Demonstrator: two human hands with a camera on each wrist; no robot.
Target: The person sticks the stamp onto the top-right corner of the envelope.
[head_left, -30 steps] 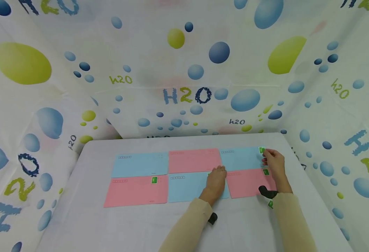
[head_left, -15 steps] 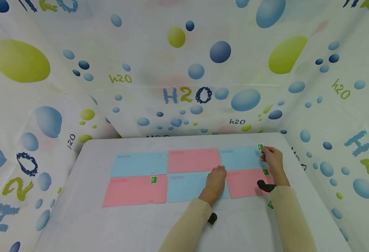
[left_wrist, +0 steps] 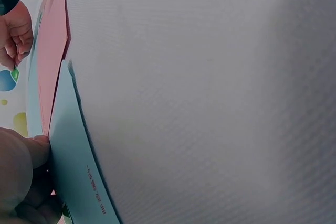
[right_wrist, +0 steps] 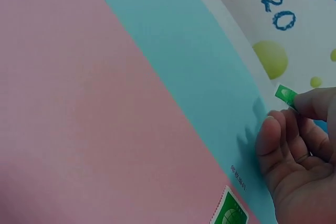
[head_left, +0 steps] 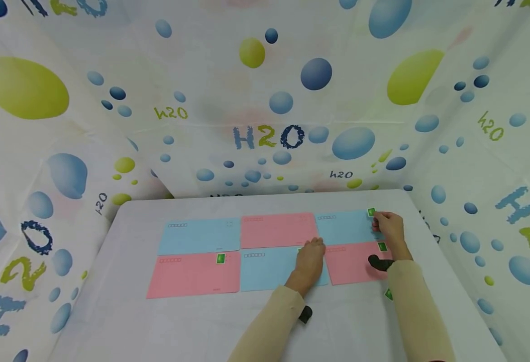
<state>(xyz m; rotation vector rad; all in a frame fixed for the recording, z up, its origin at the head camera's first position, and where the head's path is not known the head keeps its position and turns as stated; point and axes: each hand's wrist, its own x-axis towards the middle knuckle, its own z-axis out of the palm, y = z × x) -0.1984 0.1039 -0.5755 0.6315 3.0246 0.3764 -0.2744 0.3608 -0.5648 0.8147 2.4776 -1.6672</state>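
My right hand [head_left: 392, 232] pinches a small green postage stamp [head_left: 371, 212] between thumb and fingertips. It holds the stamp at the top right corner of the far right blue envelope [head_left: 341, 229]. In the right wrist view the stamp [right_wrist: 285, 94] appears raised off the paper. My left hand [head_left: 309, 262] rests on the near middle blue envelope [head_left: 265, 271], by its right part, partly covering a stamp there. Below my right hand lies the near right pink envelope [head_left: 350, 266], with a green stamp [head_left: 383, 247] in its top right corner.
At the left, a blue envelope [head_left: 197, 237] lies behind a pink envelope [head_left: 188, 281] bearing a stamp [head_left: 221, 258]. Another pink envelope [head_left: 278, 231] lies at the back middle. A loose stamp [head_left: 389, 294] is near my right sleeve on the white tabletop [head_left: 192, 332]. Patterned cloth surrounds the table.
My right hand has shifted slightly left with the stamp, over the corner of the far right blue envelope. The left hand has stayed in place.
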